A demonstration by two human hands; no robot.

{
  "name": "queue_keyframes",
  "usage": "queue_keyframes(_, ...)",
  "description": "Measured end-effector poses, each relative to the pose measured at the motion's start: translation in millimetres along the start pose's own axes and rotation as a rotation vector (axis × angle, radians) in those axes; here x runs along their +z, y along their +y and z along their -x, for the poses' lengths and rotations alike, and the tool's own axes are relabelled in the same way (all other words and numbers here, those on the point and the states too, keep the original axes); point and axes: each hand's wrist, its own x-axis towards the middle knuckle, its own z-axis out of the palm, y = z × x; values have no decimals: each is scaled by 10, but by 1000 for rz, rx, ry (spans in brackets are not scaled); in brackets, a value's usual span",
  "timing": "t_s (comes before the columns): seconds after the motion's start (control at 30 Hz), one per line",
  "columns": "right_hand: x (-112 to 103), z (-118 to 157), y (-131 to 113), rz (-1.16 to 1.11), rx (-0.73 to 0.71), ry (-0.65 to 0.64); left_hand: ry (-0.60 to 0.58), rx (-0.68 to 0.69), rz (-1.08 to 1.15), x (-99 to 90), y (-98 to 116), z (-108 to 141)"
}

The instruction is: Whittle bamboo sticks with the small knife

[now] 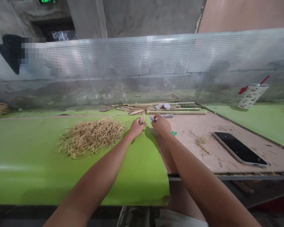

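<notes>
My left hand [136,126] is closed around a short, flat, pale piece of wood [142,119] that sticks up past the thumb. Close by on its right, my right hand [162,125] pinches a small grey blade-like piece [152,119]; its exact kind is too small to make out. The two hands are apart, over the edge where a green sheet [142,164] meets the bare pinkish board [191,126]. A heap of dry straw-like shavings [92,137] lies left of my left hand. Beside my right wrist is a small green object [174,133].
Behind the hands lie several bamboo sticks [177,112] and a crumpled white piece [162,106]. A phone [239,148] and loose shavings [202,145] rest on the right. Further back stand a patterned tumbler [253,95] and a perforated metal screen [132,53].
</notes>
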Motion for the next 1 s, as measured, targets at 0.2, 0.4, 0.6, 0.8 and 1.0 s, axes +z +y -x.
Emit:
queue_keyframes(0.2, 9, -13, 9, -22, -22, 9, -4, -33, 35, 5, 9, -2)
queue_keyframes(0.4, -1, -17, -11, -47, -86, 23, -5, -6, 32, 7, -36, -51)
queue_keyframes(0.6, -13, 6, -60, -77, -194, 7, -35, 12, 54, 18, -93, -89)
queue_keyframes(0.8, -4, 17, -41, -126, -150, 51, -63, 59, 49, 6, -43, -20)
queue_keyframes(1.0, -10, 18, -35, -198, -192, 146, -86, 78, 30, 18, -81, -50)
